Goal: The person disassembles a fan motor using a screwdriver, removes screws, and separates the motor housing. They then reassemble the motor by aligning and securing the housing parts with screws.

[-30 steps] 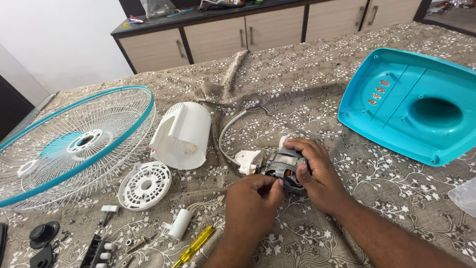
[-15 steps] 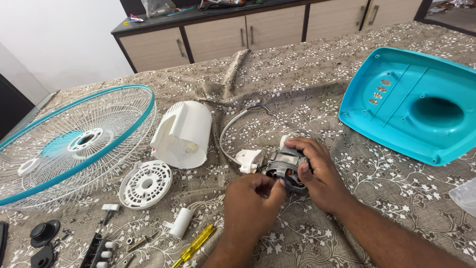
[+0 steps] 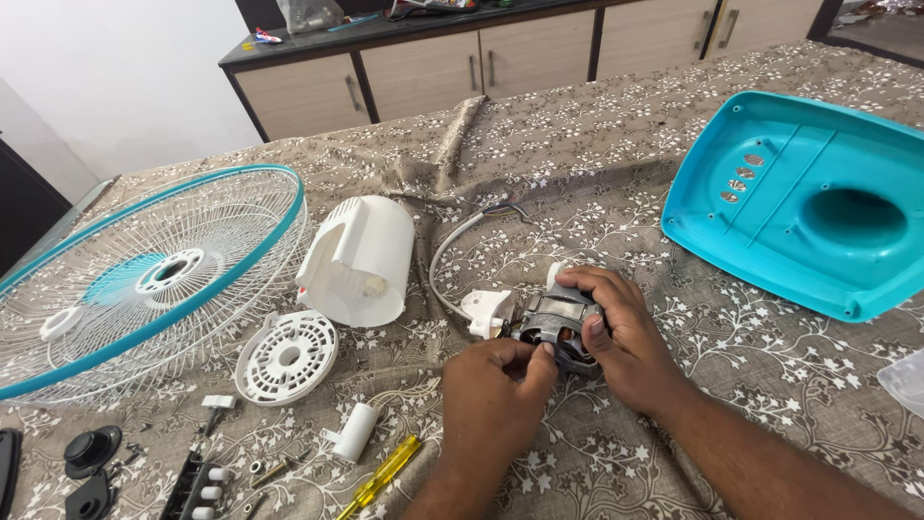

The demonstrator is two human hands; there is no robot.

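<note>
Evidently both hands were working on the fan motor (image 3: 556,327) on the bench (image 3: 770,385): right hand (image 3: 626,342) clasped it, left hand (image 3: 496,385) fingers pinched its front; steady bracing seemed needed next.

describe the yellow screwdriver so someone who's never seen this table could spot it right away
Start at the big round fan guard on the left of the table, then drop to the white round vent disc beside its lower edge. Below and right of the disc, past a small white cylinder, lies the screwdriver, just left of the left hand. It is the only clear yellow thing among white and black parts.
</note>
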